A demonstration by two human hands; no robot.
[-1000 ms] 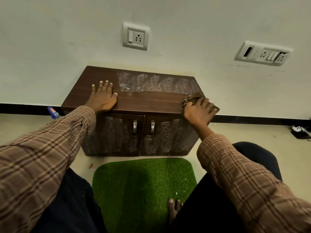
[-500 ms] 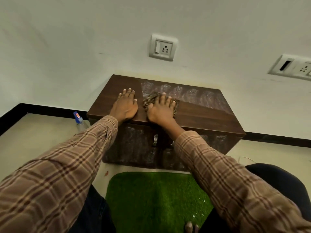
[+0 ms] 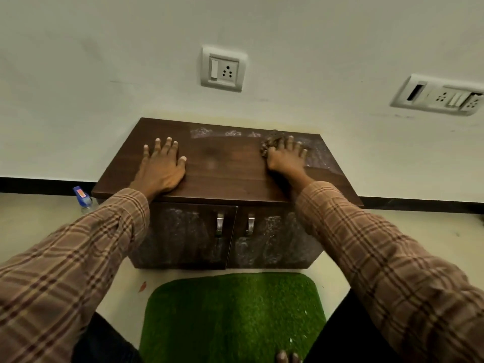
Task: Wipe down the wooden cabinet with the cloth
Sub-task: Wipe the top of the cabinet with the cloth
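1. The cloth (image 3: pixel 267 145) is a bunched brown, knobbly-looking rag sitting under the right hand (image 3: pixel 285 157) – it pokes out past the thumb side and a bit ahead of the fingertips, near the back right of the cabinet top.
2. Right-hand fingers are spread apart and laid pretty much flat, pressing the cloth down rather than curling round it.
3. The left hand (image 3: pixel 162 166) is flat on the bare wood, fingers straight and slightly fanned, thumb out to the side – well apart from the cloth, holding nothing.
4. The wooden cabinet (image 3: pixel 225 176) is dark brown with a visible grain, a flat rectangular top and two doors with curved metal handles (image 3: pixel 220 224) close together at the middle.
5. Pale, dusty-looking patches sit just beyond the right fingertips along the back edge, and on both door fronts.
6. Both sleeves are brown plaid; a shaggy green mat (image 3: pixel 233 315) with rounded corners lies on the floor in front.
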